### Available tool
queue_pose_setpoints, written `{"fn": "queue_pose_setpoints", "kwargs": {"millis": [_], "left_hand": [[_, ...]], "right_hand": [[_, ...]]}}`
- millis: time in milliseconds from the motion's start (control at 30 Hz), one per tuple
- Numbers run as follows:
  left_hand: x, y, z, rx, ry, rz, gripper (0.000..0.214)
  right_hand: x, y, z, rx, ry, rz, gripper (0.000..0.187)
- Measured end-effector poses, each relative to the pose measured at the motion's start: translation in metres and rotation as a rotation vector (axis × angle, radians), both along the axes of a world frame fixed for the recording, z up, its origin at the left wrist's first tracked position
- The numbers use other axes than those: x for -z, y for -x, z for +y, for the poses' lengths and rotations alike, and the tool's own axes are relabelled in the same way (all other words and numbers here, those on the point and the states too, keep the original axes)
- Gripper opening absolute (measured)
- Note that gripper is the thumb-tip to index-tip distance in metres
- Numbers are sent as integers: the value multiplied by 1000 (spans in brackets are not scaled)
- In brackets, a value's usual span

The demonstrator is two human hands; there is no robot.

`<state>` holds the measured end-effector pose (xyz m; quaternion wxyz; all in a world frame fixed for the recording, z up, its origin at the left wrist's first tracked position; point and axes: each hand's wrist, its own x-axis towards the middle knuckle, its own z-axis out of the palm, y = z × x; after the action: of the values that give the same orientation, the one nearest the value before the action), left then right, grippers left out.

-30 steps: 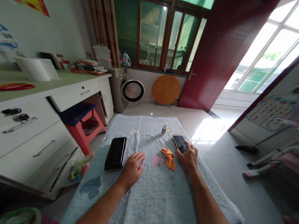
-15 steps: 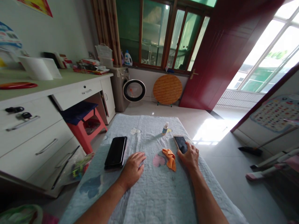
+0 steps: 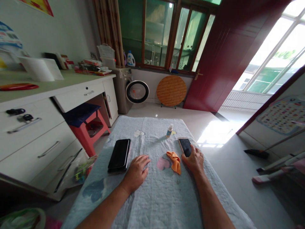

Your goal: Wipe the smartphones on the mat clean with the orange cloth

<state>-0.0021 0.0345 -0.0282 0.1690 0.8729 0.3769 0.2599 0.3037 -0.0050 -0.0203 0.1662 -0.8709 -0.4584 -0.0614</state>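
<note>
My left hand [image 3: 137,170] rests on the pale blue quilted cloth [image 3: 152,203], fingers stretched out and holding nothing. Just left of it lies a black tablet-like device [image 3: 119,155], dark side up; whether it is one or two stacked devices I cannot tell. My right hand [image 3: 194,160] grips the near end of a smartphone [image 3: 185,145] lying flat, thumb at its left edge and fingers at its right. Between my hands, closer to the right one, a crumpled orange cloth [image 3: 175,162] lies on the covering. Beyond it a small spray bottle [image 3: 169,130] stands upright.
A desk with drawers [image 3: 47,127] runs along the left, with a pink stool [image 3: 92,125] partly under it. Farther back are a washing machine [image 3: 121,92] with its door open, a round wooden board [image 3: 171,90] and a red door [image 3: 214,57]. A broom [image 3: 257,153] lies at right.
Both hands stay where they were, the right one still on the smartphone. Only the camera view has shifted very slightly.
</note>
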Motion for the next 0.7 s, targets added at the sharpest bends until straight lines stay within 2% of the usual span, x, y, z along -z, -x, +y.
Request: {"fn": "queue_pose_setpoints", "kwargs": {"millis": [433, 700], "left_hand": [[-2, 2, 0, 36, -10, 81, 38], [-3, 2, -1, 57, -69, 144, 40]], "right_hand": [[4, 2, 1, -13, -55, -43, 66], [6, -1, 1, -31, -62, -38, 67]]}}
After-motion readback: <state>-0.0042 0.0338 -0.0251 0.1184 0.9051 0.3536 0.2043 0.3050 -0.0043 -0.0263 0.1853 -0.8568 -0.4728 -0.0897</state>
